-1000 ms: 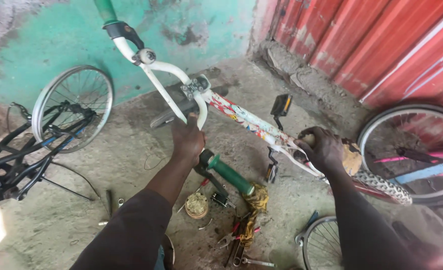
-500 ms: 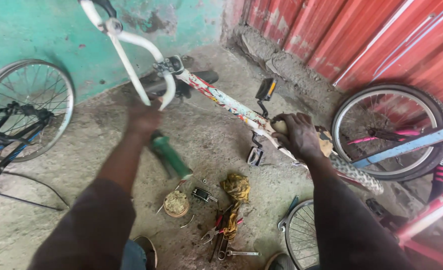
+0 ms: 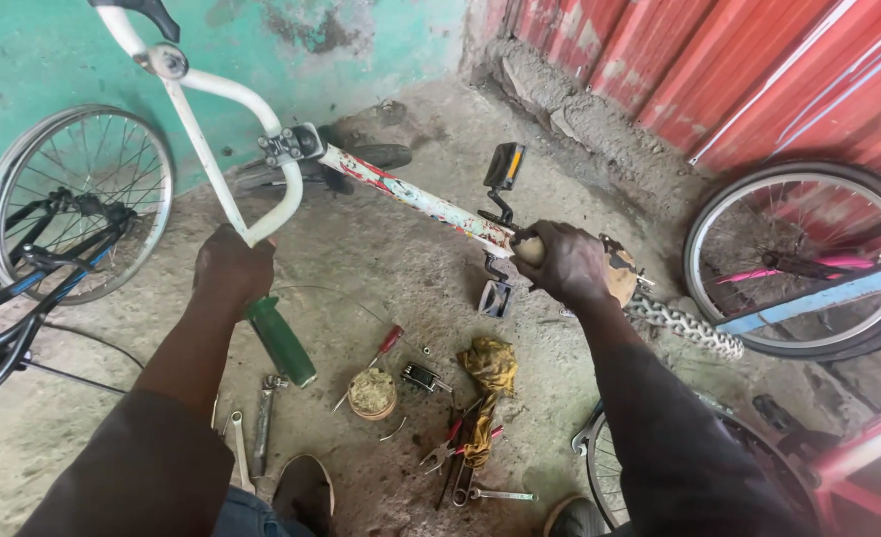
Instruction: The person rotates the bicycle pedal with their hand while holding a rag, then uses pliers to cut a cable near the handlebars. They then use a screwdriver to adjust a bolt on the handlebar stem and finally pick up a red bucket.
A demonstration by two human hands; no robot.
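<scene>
Head view, the only 1 here: a small bike [image 3: 415,197] with a white, paint-chipped frame is held up over the concrete floor [image 3: 400,268], tipped so its white handlebar [image 3: 211,149] points toward the green wall [image 3: 52,60].

The left hand [image 3: 231,270] has its fingers wrapped tight around the lower end of the handlebar, just above the green grip [image 3: 281,343]. The right hand [image 3: 572,264] is clamped with fingers curled over the tan saddle [image 3: 619,278] at the back of the frame.

I'd guess it handles as stiff and fairly light for its size, but awkward, since the bar can swivel at the stem [image 3: 291,144] and the pedals [image 3: 505,164] can swing. The rubber grip looks less slippery than bare tube. Bar plus saddle seems a sensible 2-point hold.

On the floor below: a red-handled screwdriver [image 3: 381,350], a small tub of grease [image 3: 372,393], a yellow rag [image 3: 488,368], pliers [image 3: 440,452] and a couple of wrenches [image 3: 261,423]. Other bikes and wheels [image 3: 72,204] sit to both sides, with a red corrugated wall [image 3: 759,70] behind.
</scene>
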